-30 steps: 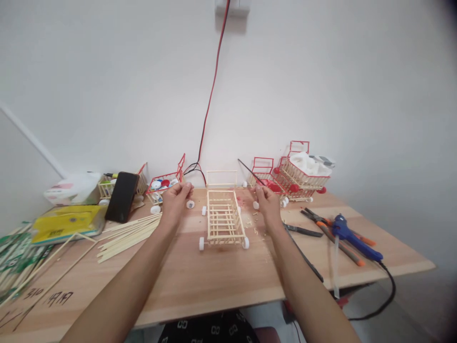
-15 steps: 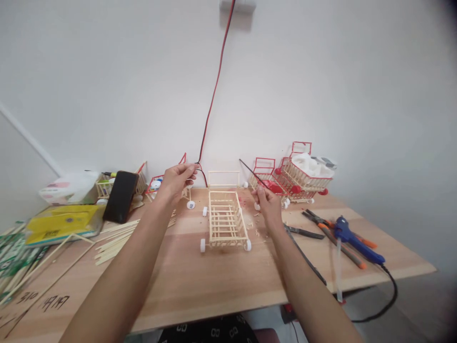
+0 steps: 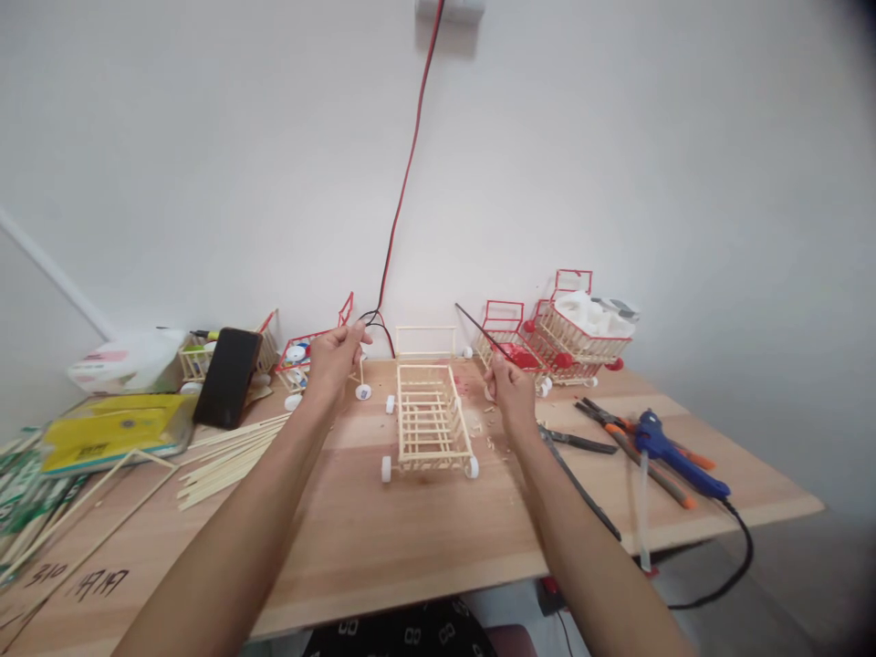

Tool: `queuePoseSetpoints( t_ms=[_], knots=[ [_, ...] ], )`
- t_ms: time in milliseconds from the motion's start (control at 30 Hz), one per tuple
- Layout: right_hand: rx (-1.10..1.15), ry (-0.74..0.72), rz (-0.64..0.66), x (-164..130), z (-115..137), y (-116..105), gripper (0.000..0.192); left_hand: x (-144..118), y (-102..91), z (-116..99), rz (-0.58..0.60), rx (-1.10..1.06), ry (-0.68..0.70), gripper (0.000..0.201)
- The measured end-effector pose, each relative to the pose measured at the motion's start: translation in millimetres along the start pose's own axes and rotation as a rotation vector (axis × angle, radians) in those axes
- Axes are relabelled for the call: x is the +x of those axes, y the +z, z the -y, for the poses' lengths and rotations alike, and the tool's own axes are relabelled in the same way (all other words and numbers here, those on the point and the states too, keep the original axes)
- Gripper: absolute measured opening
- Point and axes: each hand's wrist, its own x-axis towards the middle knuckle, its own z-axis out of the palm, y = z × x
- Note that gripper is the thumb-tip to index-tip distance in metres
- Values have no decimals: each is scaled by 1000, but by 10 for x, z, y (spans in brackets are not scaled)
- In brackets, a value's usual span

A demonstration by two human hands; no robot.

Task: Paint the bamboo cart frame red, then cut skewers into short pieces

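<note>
My left hand [image 3: 337,358] is raised over the back of the table, thumb and fingers pinched. Its fingertips are close to the red-and-black wire [image 3: 379,308]; whether they hold it or something small I cannot make out. My right hand [image 3: 512,388] is closed around the lower end of a thin black rod [image 3: 472,319], which slants up to the left. Between the hands stands a small cart made of pale wooden sticks [image 3: 428,424], with white wheels and an upright handle frame at its back.
Red-trimmed stick carts [image 3: 589,342] stand at the back right, and another [image 3: 297,360] at the left. Pliers [image 3: 606,415], a blue glue gun [image 3: 667,447] and a black-handled tool [image 3: 575,443] lie right. Loose sticks [image 3: 225,465], a phone [image 3: 228,376] and a yellow packet [image 3: 119,424] lie left.
My left hand has drawn back slightly to the left and down, away from where the wire forks. My right hand still holds the rod in nearly the same place. The view has shifted slightly.
</note>
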Motion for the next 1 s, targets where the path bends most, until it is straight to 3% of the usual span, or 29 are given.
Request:
queuePoseSetpoints(
  t_ms=[267, 467, 767, 1000],
  knots=[
    [108, -68, -43, 41, 1, 38, 31, -7, 52, 11, 18, 26, 121, 24],
    [144, -54, -36, 42, 6, 42, 26, -10, 46, 16, -5, 84, 103, 20],
    [117, -26, -56, 36, -40, 42, 36, 37, 34, 88, -8, -22, 101, 21],
    [90, -57, -82, 20, 39, 24, 43, 1, 37, 35, -13, -39, 111, 37]
  ],
)
